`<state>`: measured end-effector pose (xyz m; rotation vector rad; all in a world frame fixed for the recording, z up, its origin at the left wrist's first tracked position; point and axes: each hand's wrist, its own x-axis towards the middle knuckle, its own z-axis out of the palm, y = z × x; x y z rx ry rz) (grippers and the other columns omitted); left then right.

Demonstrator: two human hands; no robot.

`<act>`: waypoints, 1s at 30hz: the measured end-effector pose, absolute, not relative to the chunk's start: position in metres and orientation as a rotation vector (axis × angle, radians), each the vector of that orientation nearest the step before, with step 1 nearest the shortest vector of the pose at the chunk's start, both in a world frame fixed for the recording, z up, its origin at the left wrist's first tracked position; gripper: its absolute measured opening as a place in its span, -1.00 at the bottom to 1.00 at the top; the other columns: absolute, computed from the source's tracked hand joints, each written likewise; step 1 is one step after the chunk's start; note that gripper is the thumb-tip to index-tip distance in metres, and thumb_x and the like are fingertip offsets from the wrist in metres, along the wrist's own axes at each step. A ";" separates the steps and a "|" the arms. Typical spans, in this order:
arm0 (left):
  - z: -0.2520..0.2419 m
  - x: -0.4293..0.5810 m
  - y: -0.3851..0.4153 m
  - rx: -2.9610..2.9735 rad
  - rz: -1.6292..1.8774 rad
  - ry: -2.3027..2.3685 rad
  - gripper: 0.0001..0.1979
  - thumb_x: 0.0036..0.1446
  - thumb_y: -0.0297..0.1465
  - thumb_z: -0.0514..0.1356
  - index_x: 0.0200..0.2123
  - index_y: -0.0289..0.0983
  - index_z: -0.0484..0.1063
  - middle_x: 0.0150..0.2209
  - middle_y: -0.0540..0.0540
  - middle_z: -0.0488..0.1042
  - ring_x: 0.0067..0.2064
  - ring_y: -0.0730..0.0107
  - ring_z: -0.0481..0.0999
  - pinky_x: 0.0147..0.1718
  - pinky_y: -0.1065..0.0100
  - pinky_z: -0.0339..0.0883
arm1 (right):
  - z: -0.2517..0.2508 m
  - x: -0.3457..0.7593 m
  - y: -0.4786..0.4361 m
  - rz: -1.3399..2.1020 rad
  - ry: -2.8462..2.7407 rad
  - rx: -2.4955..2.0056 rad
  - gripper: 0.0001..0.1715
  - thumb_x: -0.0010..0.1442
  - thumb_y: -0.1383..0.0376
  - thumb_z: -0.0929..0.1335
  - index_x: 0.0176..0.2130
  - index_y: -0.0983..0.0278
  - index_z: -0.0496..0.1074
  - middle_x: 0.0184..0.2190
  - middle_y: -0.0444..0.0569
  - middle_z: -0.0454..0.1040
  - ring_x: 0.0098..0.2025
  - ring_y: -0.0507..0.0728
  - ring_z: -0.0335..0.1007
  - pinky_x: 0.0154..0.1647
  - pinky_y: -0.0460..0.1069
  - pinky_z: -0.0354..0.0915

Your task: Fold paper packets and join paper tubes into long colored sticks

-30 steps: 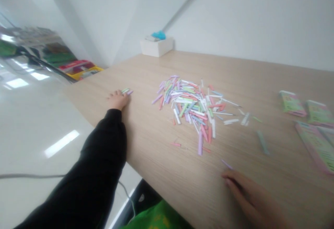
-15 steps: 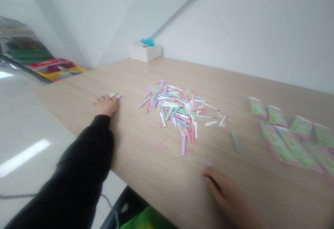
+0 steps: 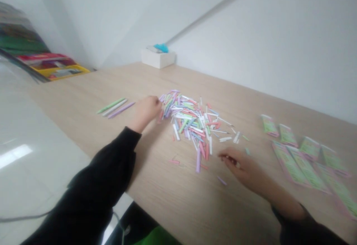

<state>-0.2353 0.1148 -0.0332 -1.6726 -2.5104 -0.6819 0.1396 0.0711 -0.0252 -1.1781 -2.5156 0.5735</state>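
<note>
White walls, grey conduit running diagonally across far wall. Glossy white floor at left reflects ceiling light. Light wood-grain table against wall, white box at far end. Yellow tray far left.

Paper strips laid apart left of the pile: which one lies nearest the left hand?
The purple paper strip, lying closest of the three; the white paper strip and green paper strip lie farther from the left hand.

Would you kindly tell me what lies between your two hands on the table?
The head view shows a loose pile of pastel paper strips lying between the left hand and the right hand.
</note>
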 end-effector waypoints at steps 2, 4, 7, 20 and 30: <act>-0.040 -0.201 0.118 -1.902 -0.626 -2.461 -0.67 0.29 -0.27 0.08 -0.24 -0.30 0.61 -0.25 -0.26 0.65 -0.20 0.09 0.62 -0.21 0.25 0.39 | -0.019 0.112 0.100 0.548 -2.568 -1.248 -0.67 0.29 0.31 0.26 -0.13 0.27 0.59 -0.34 -0.02 0.64 -0.34 0.13 0.51 -0.28 0.01 0.35; -0.050 -0.174 0.118 -2.041 -0.572 -2.417 -0.66 0.28 -0.23 0.10 -0.32 -0.29 0.60 -0.32 -0.22 0.65 -0.27 0.15 0.61 -0.27 0.28 0.36 | -0.018 0.082 0.128 0.507 -2.602 -1.374 -0.66 0.29 0.34 0.24 -0.18 0.31 0.60 -0.32 -0.02 0.64 -0.29 0.12 0.51 -0.27 -0.03 0.31; -0.064 -0.153 0.114 -2.075 -0.524 -2.386 -0.63 0.33 -0.28 0.03 -0.29 -0.32 0.59 -0.26 -0.27 0.66 -0.21 0.12 0.63 -0.19 0.24 0.36 | -0.024 0.039 0.165 0.470 -2.615 -1.512 -0.61 0.33 0.32 0.26 -0.43 0.35 0.55 -0.46 -0.01 0.57 -0.31 0.14 0.51 -0.31 -0.02 0.28; -0.076 -0.148 0.099 -2.212 -0.580 -2.212 -0.73 0.33 -0.35 0.06 -0.19 -0.31 0.54 -0.18 -0.30 0.64 -0.11 -0.01 0.62 -0.07 0.10 0.32 | -0.052 -0.014 0.214 0.399 -2.525 -1.864 -0.61 0.39 0.10 0.39 0.04 0.32 0.50 0.06 0.10 0.54 0.07 0.22 0.52 0.13 0.22 0.43; -0.070 -0.152 0.099 -2.241 -0.920 -2.212 -0.71 0.37 -0.37 0.00 -0.31 -0.30 0.48 -0.21 -0.27 0.60 -0.13 0.04 0.57 0.01 0.04 0.29 | -0.022 -0.001 0.201 0.565 -2.331 -1.713 -0.56 0.30 0.20 0.34 -0.50 0.38 0.58 -0.56 0.09 0.55 -0.37 0.18 0.54 -0.27 -0.01 0.36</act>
